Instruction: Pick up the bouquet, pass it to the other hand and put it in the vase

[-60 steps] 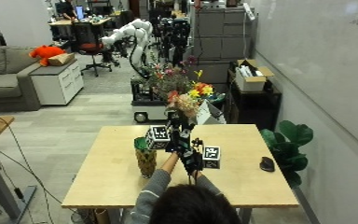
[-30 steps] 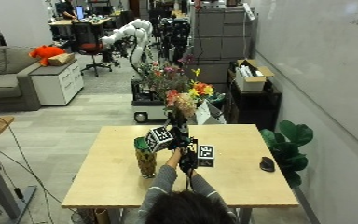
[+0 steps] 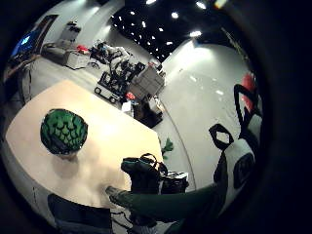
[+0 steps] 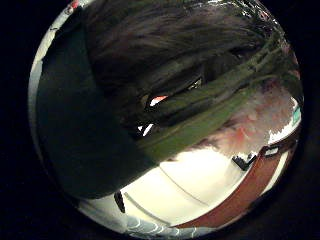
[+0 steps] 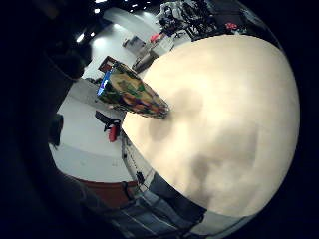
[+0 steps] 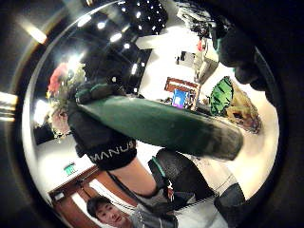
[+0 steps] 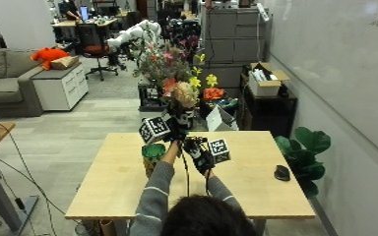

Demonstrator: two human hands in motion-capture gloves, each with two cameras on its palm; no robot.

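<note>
Black-gloved right hand (image 7: 199,153): nearest the person, raised over the table; the right thumb side palm view shows the green stem wrap running close past this palm, but I cannot tell whether its fingers are curled on it or already let go.
Left hand (image 7: 171,132): just beyond and touching the right, lifted higher; in the right thumb side palm view its fingers (image 6: 90,130) curl round the wrap, so it grips the bouquet.
Bouquet (image 7: 181,93): held upright in the air above both hands, blooms topmost, stems down between them.
Vase (image 7: 153,156): stands on the wooden table (image 7: 110,187) just left of the hands, green scaled mouth up, well below the stem ends.
Handover risk: if the right hand lets go before the left has the weight balanced, the top-heavy blooms could tip the bundle.
Insertion risk: the vase mouth looks narrow; stems coming in slanted could catch the rim and topple it.
Mouse (image 7: 281,172): far right on the table, out of the way.
</note>
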